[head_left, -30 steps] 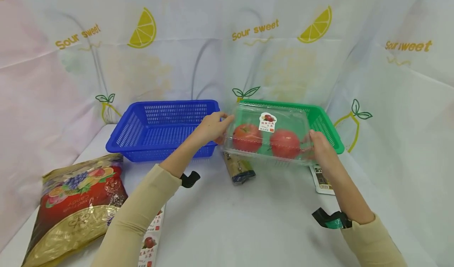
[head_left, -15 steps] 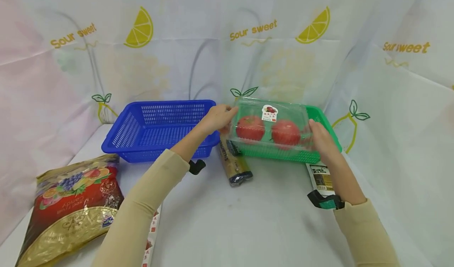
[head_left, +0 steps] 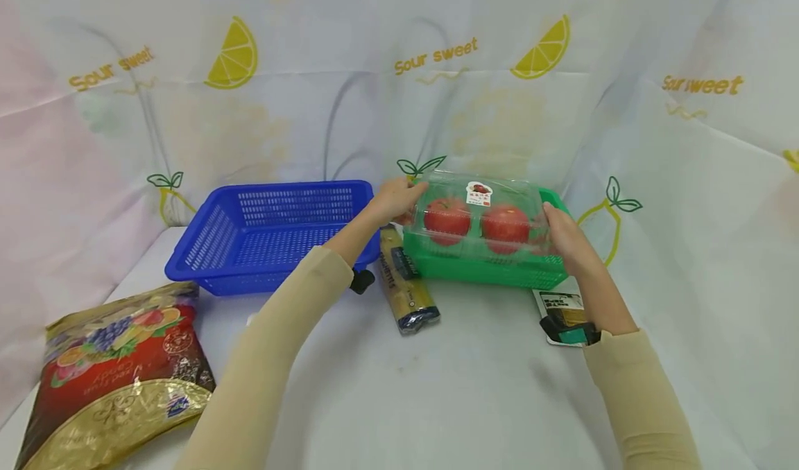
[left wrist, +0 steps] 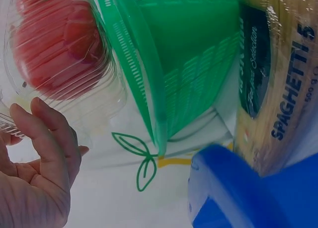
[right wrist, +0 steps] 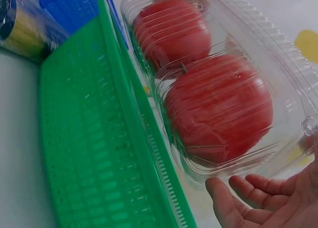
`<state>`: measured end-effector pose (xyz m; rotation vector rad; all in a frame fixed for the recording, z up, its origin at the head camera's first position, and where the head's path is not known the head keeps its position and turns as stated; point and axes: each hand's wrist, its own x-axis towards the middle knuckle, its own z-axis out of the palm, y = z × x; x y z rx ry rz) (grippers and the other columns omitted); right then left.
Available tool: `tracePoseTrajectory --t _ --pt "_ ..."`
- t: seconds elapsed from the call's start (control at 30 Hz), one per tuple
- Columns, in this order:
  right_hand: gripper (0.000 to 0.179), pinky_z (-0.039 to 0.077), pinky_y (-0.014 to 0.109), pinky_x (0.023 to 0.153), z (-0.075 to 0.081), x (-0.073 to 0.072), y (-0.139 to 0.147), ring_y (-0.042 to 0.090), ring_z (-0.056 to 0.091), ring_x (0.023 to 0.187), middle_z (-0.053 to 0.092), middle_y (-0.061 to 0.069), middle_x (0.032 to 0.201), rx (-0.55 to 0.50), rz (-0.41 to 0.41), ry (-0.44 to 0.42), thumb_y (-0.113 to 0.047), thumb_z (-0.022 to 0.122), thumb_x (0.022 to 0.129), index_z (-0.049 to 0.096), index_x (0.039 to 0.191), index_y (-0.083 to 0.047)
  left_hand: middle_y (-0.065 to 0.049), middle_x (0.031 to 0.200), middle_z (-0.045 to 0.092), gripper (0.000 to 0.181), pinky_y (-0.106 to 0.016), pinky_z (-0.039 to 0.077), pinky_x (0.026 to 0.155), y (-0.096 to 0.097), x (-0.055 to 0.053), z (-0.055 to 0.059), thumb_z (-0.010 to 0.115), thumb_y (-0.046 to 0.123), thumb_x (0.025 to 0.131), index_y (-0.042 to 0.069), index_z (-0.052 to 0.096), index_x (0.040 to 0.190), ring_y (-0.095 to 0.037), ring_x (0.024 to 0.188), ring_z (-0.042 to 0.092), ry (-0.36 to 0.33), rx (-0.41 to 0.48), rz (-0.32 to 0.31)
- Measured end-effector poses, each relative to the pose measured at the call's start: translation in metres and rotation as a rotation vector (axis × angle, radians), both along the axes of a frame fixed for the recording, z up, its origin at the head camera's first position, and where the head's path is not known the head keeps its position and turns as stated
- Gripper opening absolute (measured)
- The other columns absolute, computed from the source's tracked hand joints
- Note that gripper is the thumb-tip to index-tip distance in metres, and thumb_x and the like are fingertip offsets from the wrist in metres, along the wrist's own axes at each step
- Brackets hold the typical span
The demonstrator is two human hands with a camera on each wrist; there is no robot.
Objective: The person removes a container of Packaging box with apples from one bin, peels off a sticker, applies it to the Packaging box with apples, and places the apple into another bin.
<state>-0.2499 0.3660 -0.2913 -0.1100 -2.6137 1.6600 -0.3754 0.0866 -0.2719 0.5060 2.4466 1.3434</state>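
A clear plastic clamshell box (head_left: 477,213) with two red apples (head_left: 505,229) inside is held up between both hands, over the green basket (head_left: 487,270). A white label with a red fruit picture sits on its lid. My left hand (head_left: 399,198) grips the left end, its fingertips against the clear wall in the left wrist view. At the right end, my right hand (head_left: 564,238) holds the box, with its fingertips at the lower edge in the right wrist view. The green basket's inside is largely hidden behind the box.
A blue basket (head_left: 215,270) stands left of the green one. Between them lies a spaghetti pack (head_left: 402,290). A mixed fruit candy bag (head_left: 125,373) lies at the left front. Near the right wrist is a flat white pouch (head_left: 555,302). A printed curtain surrounds the table.
Both hands have carried the box farther back over the green basket, whose front wall now shows beneath it. More of the spaghetti pack is visible. The view has shifted slightly.
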Motion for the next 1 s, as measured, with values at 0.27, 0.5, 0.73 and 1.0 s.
tracePoseTrajectory --t 0.27,0.5,0.73,1.0 --pt "0.074 0.053 0.028 0.072 -0.006 -0.019 0.015 0.020 0.057 0.091 0.028 0.030 0.137 -0.028 -0.018 -0.058 -0.049 0.014 0.097 0.021 0.137 0.012 -0.005 0.057 0.048 0.043 -0.033 0.050 0.050 0.022 -0.020 -0.012 0.043 0.040 0.093 0.010 0.042 0.061 -0.014 0.039 0.049 0.043 -0.033 0.033" --pt "0.073 0.051 0.032 0.079 -0.017 -0.034 0.026 0.040 0.050 0.109 0.027 0.031 0.138 -0.046 -0.005 -0.110 -0.047 0.011 0.097 0.019 0.138 0.013 -0.005 0.051 0.046 0.049 -0.038 0.054 0.058 0.033 -0.027 -0.015 0.040 0.039 0.095 0.008 0.043 0.058 -0.017 0.041 0.052 0.039 -0.072 -0.003" --pt "0.070 0.047 0.039 0.087 -0.028 -0.043 0.034 0.034 0.058 0.102 0.027 0.026 0.135 -0.122 -0.003 -0.185 -0.047 0.018 0.097 0.022 0.136 0.012 -0.007 0.049 0.052 0.052 -0.031 0.052 0.050 0.043 -0.034 -0.026 0.040 0.040 0.095 0.007 0.048 0.057 -0.018 0.042 0.055 0.086 -0.170 0.013" --pt "0.072 0.049 0.030 0.083 -0.034 -0.052 0.040 0.040 0.050 0.109 0.020 0.029 0.142 -0.085 -0.040 -0.243 -0.047 0.016 0.097 0.016 0.140 0.011 -0.004 0.047 0.044 0.048 -0.032 0.054 0.058 0.059 -0.041 -0.046 0.037 0.039 0.097 0.008 0.043 0.062 -0.021 0.052 0.063 0.041 -0.246 0.015"
